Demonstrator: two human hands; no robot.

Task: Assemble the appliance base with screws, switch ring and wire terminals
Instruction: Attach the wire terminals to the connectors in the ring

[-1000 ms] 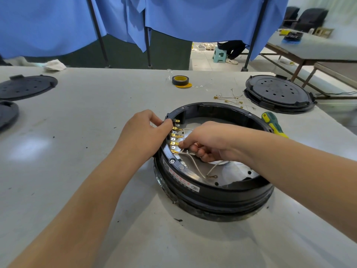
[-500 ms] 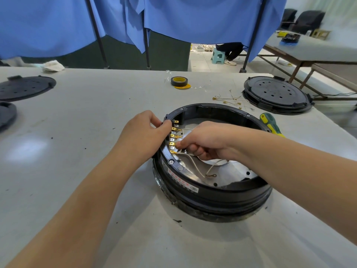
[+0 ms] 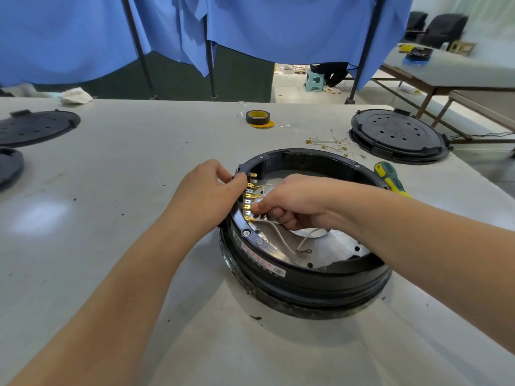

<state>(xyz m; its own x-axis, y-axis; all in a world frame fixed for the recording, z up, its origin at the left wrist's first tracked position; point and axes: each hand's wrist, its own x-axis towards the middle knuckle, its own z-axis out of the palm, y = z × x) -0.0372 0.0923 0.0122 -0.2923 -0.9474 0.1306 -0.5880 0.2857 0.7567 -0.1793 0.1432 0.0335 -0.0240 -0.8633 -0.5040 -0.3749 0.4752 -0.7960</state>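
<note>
Inside the appliance base (image 3: 306, 277), at its left wall: right hand (image 3: 295, 203) curled, pinching a white wire (image 3: 281, 235) against the row of brass terminals (image 3: 248, 203). Just outside that wall, left hand (image 3: 206, 190) curled over the rim, thumb and fingers gripping the black switch block. Loose ring-ended wire lying on the metal plate below. Base resting mid-counter (image 3: 125, 176). Beyond: screwdriver (image 3: 388, 178) beside the rim, spare wires (image 3: 331, 143), tape roll (image 3: 257, 117), black lid (image 3: 397, 135).

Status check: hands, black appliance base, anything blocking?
Left hand grips the black switch block on round black appliance base. Right hand pinches white wire at brass terminals. Nothing blocking.
</note>
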